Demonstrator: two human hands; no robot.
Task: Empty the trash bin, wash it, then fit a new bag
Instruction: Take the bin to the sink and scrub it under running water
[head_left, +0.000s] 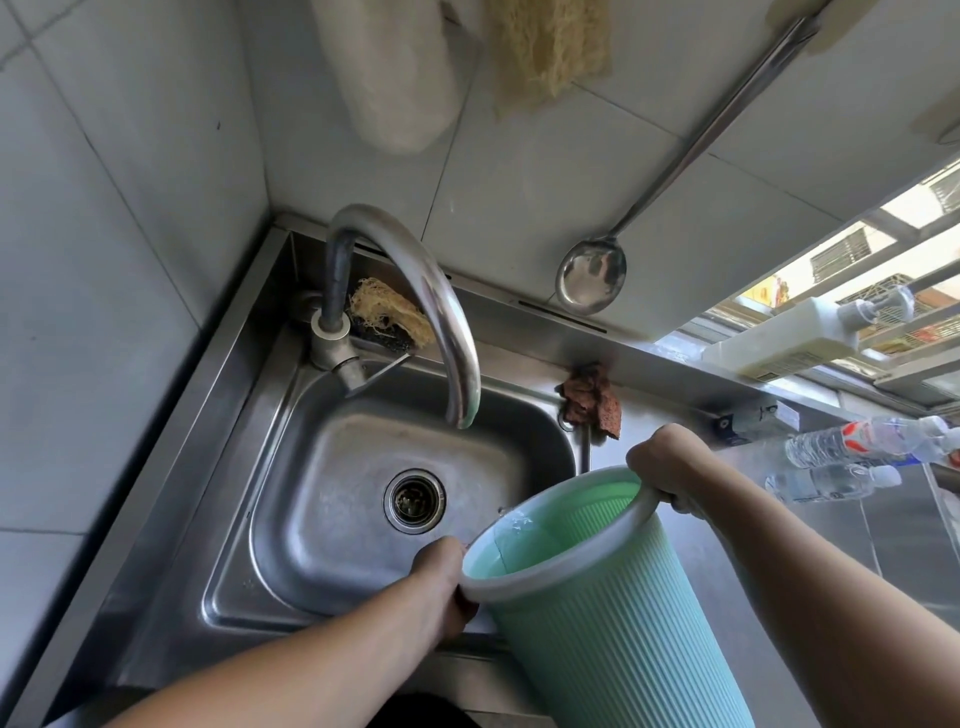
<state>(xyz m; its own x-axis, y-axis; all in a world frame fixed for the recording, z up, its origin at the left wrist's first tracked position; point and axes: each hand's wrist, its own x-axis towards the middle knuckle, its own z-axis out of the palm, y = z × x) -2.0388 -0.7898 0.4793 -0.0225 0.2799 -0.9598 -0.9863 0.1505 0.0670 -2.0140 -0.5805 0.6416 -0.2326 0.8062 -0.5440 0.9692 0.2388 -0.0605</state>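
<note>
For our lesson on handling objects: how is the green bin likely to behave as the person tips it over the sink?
The bin looks like ribbed plastic with a firm rim, so it probably stays stiff. Water shows inside, so it may feel heavier and shift as it tilts. The wet rim could be slippery; the left hand and right hand both grip it, which likely steadies it above the sink.

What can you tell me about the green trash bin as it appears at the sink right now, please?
The trash bin is a tall, round, mint-green container that looks like plastic, with vertical ribs on its outside and a pale grey ring around its rim. It has no bag, and some water shows inside. It is tilted, mouth towards the sink. The left hand grips the near side of the rim and the right hand grips the far side.
</note>
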